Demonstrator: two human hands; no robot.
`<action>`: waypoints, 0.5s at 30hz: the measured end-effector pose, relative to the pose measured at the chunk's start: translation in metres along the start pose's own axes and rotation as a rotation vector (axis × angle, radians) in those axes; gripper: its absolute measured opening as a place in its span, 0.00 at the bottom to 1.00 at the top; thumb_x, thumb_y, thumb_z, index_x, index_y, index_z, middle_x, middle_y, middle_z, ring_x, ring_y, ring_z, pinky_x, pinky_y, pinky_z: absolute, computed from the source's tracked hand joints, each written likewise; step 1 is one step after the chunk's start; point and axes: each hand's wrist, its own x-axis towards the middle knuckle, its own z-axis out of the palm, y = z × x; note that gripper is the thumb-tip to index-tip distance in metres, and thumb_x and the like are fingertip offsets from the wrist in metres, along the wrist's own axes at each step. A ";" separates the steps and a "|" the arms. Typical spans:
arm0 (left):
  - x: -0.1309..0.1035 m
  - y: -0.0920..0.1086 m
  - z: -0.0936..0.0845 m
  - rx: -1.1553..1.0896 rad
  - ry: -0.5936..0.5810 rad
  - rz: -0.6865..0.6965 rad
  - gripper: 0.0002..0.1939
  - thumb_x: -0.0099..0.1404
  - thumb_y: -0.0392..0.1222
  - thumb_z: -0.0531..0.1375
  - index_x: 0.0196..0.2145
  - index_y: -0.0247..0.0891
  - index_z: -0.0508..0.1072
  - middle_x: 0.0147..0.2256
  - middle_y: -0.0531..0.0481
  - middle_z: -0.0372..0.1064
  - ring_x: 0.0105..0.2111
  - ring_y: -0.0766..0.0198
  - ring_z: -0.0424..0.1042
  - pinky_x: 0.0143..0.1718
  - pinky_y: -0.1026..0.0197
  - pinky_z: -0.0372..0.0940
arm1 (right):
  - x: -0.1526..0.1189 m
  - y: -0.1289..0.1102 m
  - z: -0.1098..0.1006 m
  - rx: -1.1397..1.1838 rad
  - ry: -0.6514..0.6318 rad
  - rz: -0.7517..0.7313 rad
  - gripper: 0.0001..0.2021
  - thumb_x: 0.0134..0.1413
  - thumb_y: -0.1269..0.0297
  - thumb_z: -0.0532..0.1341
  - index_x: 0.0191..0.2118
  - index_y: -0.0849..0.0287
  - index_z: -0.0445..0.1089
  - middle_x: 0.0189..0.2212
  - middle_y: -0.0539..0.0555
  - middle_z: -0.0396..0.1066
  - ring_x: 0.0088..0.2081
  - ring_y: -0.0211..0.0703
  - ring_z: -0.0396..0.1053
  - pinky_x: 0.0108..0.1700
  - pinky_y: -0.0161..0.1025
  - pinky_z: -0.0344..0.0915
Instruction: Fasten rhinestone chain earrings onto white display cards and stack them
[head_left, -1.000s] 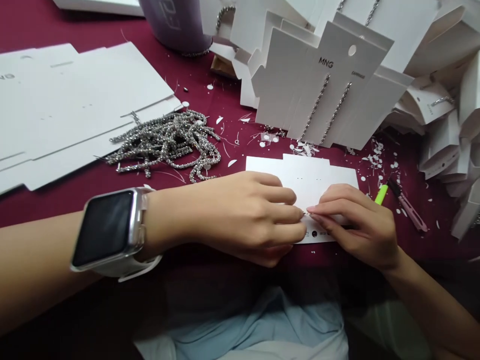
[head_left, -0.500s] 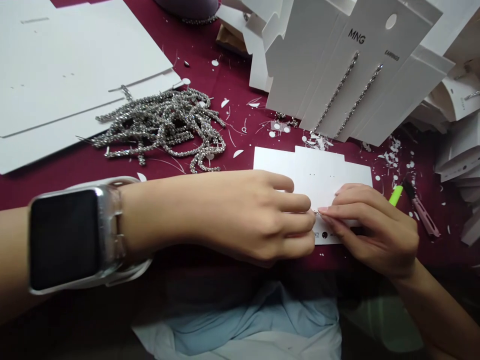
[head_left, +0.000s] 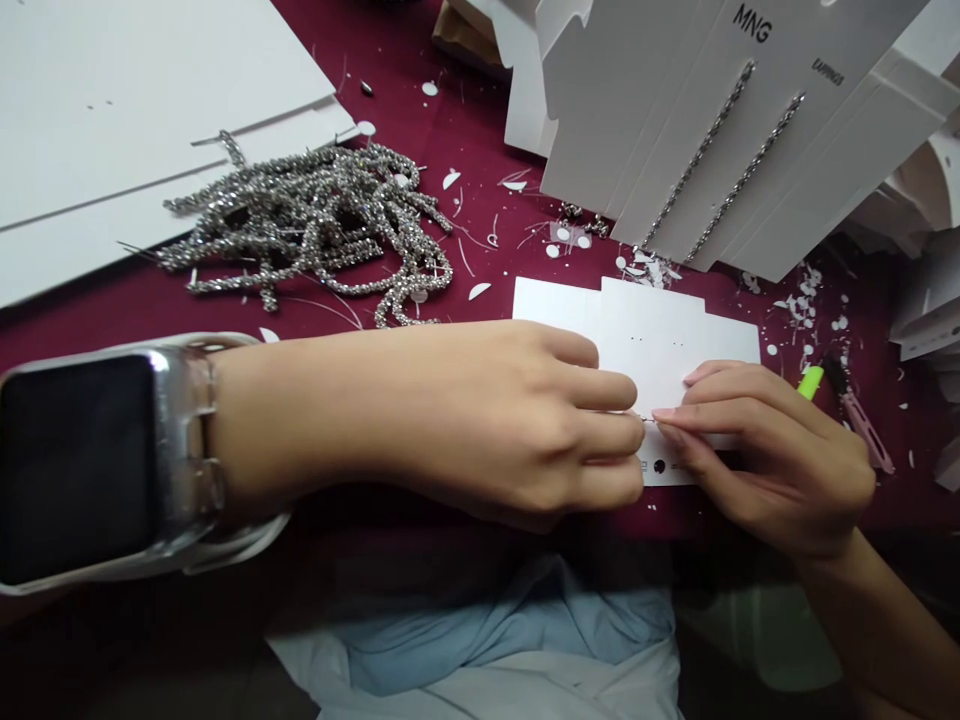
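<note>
My left hand (head_left: 570, 430), wearing a smartwatch (head_left: 79, 470), is closed with its fingers curled downward; what they grip is hidden beneath them. Opposite it, my right hand (head_left: 780, 450) pinches thumb and forefinger on the end of a thin dark wire or thread (head_left: 649, 419) that spans the small gap between the hands. Both hands are over a white earring card (head_left: 652, 320), lying flat with small paired holes and print near its lower edge. Left of the card lies a tangled pile of silver beaded strands (head_left: 300, 220).
A standing white card (head_left: 637, 120) marked MNG carries two silver earrings. White sheets (head_left: 150, 100) lie at upper left. A yellow-green capped item (head_left: 810, 382) and a pink cutter-like tool (head_left: 866, 430) lie at right. Paper scraps and thread bits litter the maroon cloth (head_left: 465, 130).
The view has shifted slightly closer. Both hands remain over the card, and a bit more of the thin wire or thread shows between them.
</note>
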 end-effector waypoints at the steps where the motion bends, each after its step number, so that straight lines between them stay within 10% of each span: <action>1: -0.001 -0.001 0.000 0.011 0.010 0.010 0.16 0.67 0.36 0.44 0.37 0.44 0.72 0.35 0.50 0.71 0.41 0.60 0.69 0.46 0.55 0.64 | 0.000 0.000 0.000 0.007 -0.005 0.001 0.15 0.45 0.76 0.61 0.38 0.51 0.66 0.28 0.50 0.67 0.32 0.43 0.66 0.37 0.46 0.67; 15: -0.002 -0.005 -0.003 -0.233 0.166 -0.109 0.10 0.64 0.28 0.46 0.43 0.26 0.60 0.28 0.51 0.64 0.25 0.70 0.60 0.27 0.69 0.58 | 0.000 -0.001 -0.001 0.054 -0.012 0.032 0.14 0.44 0.79 0.62 0.37 0.53 0.66 0.28 0.51 0.66 0.32 0.41 0.65 0.31 0.42 0.64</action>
